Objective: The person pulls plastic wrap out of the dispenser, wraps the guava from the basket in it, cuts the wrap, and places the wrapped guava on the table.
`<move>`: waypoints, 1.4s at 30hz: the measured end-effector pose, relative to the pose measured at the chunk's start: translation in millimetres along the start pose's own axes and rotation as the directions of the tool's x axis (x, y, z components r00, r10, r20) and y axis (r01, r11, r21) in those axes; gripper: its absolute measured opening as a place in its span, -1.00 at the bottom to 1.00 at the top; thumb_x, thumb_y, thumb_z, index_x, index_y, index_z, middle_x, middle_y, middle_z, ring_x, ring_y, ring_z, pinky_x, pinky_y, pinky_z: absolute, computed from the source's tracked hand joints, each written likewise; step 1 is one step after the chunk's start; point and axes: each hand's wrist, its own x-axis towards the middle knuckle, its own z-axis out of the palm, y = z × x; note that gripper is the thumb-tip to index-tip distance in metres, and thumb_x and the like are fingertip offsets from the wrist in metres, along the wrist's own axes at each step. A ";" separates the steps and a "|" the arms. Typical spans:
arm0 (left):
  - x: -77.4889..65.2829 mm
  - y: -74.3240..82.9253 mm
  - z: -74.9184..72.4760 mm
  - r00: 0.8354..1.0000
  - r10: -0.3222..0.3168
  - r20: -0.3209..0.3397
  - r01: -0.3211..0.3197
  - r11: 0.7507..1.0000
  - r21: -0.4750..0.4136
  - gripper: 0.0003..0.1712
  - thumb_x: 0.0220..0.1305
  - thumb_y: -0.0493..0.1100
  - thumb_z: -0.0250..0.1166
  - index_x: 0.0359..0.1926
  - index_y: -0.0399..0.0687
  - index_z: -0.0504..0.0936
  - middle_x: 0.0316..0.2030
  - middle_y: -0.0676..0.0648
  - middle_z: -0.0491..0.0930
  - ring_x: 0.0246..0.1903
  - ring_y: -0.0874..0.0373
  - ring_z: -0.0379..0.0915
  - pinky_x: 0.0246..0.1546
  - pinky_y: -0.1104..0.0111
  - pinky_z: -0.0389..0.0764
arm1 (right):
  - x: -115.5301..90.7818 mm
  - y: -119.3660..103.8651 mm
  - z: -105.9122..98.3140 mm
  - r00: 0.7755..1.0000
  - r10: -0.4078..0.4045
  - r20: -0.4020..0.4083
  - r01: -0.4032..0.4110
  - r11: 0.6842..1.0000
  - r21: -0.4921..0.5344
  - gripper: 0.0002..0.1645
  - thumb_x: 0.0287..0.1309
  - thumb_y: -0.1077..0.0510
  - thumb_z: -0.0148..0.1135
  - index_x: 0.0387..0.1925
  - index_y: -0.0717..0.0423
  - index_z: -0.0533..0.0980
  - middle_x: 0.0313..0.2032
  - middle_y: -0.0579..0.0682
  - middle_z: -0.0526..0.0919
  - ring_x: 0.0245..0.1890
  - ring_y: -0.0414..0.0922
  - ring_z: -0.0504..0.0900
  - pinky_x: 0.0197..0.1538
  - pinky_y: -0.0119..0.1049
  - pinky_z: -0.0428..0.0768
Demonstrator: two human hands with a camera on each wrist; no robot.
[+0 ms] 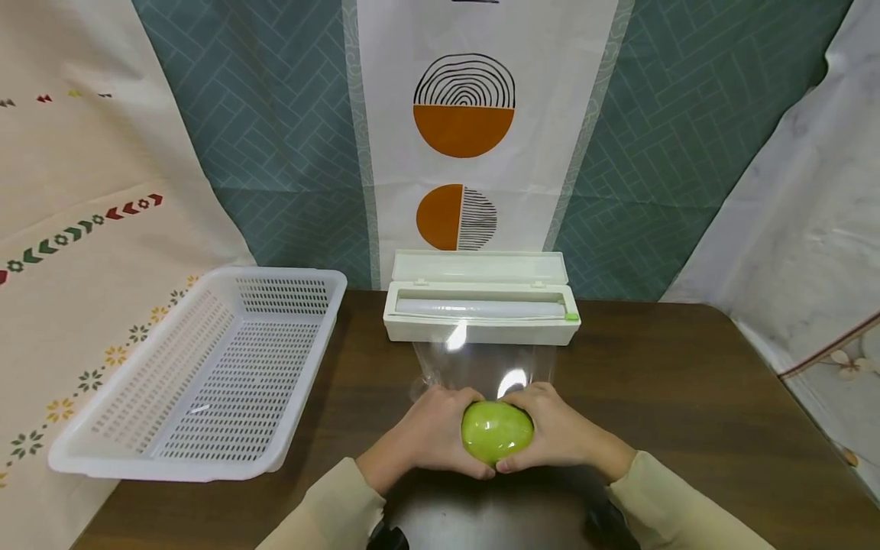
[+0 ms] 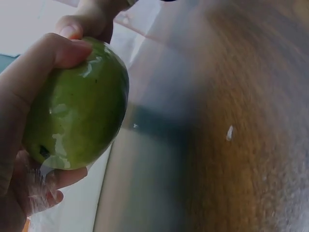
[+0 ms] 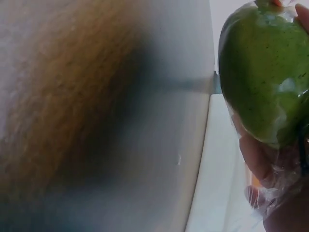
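Observation:
Both hands hold a green mango (image 1: 497, 432) above the table, in front of the cling film dispenser (image 1: 481, 333). My left hand (image 1: 440, 431) grips its left side and my right hand (image 1: 553, 428) its right, the thumbs nearly meeting at the near side. Clear cling film (image 1: 481, 367) runs from the dispenser towards the hands. In the left wrist view, shiny film covers the mango (image 2: 82, 111) and bunches by the fingers. Crumpled film (image 3: 277, 193) also shows under the mango (image 3: 265, 72) in the right wrist view. The far fingers are partly hidden.
A white perforated basket (image 1: 312, 382) stands on the left of the brown wooden table (image 1: 660, 382). The dispenser's lid (image 1: 479, 267) is raised, and a film roll (image 1: 481, 308) lies inside. Patterned cloths (image 1: 289, 114) hang behind the table and on both sides.

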 end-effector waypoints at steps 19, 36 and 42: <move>27.4 -15.8 -7.6 0.969 -0.132 0.211 0.158 0.981 -0.113 -0.09 -0.40 0.32 0.50 0.01 -0.02 0.48 -0.31 0.14 0.54 -0.41 0.35 0.41 -0.44 0.52 0.46 | 9.3 0.2 -2.5 0.995 -0.087 -0.058 0.073 0.975 -0.208 0.12 -0.48 -0.29 0.57 0.19 0.05 0.37 0.04 -0.06 0.47 0.09 -0.09 0.42 0.09 -0.01 0.37; 24.0 -17.9 -16.2 0.972 -0.157 0.176 0.151 0.987 0.046 0.37 -0.32 0.49 0.41 0.43 -0.15 0.11 0.25 -0.11 0.38 0.16 0.02 0.39 0.10 0.17 0.49 | 23.7 8.1 -8.9 1.000 -0.011 0.024 0.014 0.994 -0.107 0.07 -0.40 -0.24 0.56 0.21 0.11 0.39 -0.03 -0.09 0.52 -0.10 -0.20 0.47 -0.12 -0.27 0.54; 22.9 -11.1 -14.5 0.997 -0.019 0.069 0.009 0.988 0.152 0.21 -0.33 0.40 0.48 0.33 -0.08 0.29 0.11 -0.03 0.42 0.06 0.08 0.39 0.08 0.21 0.48 | 26.6 11.2 -13.1 0.998 0.020 0.054 -0.017 0.998 -0.055 0.08 -0.34 -0.26 0.53 0.25 0.08 0.36 -0.01 -0.10 0.54 -0.10 -0.20 0.48 -0.12 -0.26 0.53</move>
